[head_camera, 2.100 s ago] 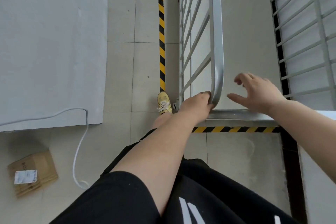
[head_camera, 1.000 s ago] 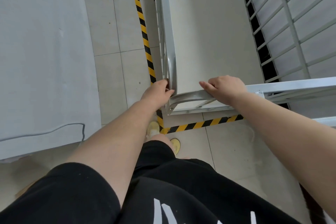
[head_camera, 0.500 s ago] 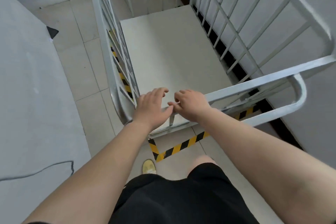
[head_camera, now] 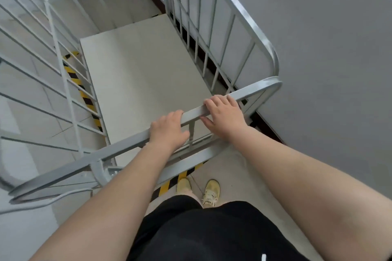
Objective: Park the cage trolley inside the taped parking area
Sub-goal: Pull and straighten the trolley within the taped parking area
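Both hands grasp the trolley's (head_camera: 144,74) top rail (head_camera: 193,113): left hand (head_camera: 167,130) at 6 o'clock, right hand (head_camera: 223,113) toward 4. The trolley appears nearly parked, striped tape (head_camera: 81,89) bordering it at 9 and 6; only final nudging seems left.

both my forearms reach up from the lower corners of the frame toward its centre. my left hand (head_camera: 168,131) sits palm down, fingers curled over the rail it grips. my right hand (head_camera: 224,115), just right of it and slightly higher, lies palm down too, fingers wrapped forward, thumb tucked underneath.
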A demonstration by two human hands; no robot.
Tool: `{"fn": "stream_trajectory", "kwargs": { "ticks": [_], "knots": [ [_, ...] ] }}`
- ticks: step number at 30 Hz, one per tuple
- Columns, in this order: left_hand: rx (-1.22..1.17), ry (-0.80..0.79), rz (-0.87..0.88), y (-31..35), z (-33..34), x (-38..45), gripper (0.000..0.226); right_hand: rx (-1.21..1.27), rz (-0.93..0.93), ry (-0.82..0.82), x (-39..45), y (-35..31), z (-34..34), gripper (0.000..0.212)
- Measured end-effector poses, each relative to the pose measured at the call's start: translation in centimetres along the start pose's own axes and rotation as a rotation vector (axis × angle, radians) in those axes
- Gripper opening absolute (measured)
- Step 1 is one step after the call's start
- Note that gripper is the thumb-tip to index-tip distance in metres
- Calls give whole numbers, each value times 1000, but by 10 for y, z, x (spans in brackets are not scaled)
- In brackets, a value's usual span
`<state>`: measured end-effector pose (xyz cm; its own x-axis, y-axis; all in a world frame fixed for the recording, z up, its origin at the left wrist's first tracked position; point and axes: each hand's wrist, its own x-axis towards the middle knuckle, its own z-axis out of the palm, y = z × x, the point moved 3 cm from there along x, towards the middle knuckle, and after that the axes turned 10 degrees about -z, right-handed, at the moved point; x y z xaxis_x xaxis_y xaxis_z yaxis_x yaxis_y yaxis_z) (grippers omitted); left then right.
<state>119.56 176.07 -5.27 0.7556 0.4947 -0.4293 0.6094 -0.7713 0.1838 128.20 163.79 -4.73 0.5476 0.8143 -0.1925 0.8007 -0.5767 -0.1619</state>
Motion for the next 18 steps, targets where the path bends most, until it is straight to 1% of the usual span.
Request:
{"fn": "stream_trajectory", "kwargs": {
  "ticks": [3, 6, 8, 10, 12, 13, 15, 17, 18],
  "knots": [
    [32, 9, 28, 34, 3, 12, 30, 29, -48, -18, -2, 11, 3, 49],
    [54, 11, 62, 74, 7, 24, 31, 147, -60, 29, 1, 23, 2, 50],
    [25, 15, 54, 100, 7, 28, 33, 178, -33, 61, 0, 47, -3, 47],
    [5, 29, 50, 121, 8, 30, 34, 168, -19, 52, -2, 81, -10, 47],
    [-30, 21, -11, 131, 6, 33, 39, 169, -30, 19, -4, 114, -17, 48],
    [-100, 18, -80, 132, 4, 37, 41, 162, -56, 10, -4, 128, -20, 49],
    [-212, 12, -207, 137, 0, 41, 37, 148, -119, -27, -3, 151, -27, 51],
    [-170, -11, -237, 154, -2, 44, 30, 141, -154, -64, -2, 171, -30, 47],
    [-142, -26, -232, 165, -1, 45, 30, 131, -169, -90, -1, 178, -31, 42]
  ]
}}
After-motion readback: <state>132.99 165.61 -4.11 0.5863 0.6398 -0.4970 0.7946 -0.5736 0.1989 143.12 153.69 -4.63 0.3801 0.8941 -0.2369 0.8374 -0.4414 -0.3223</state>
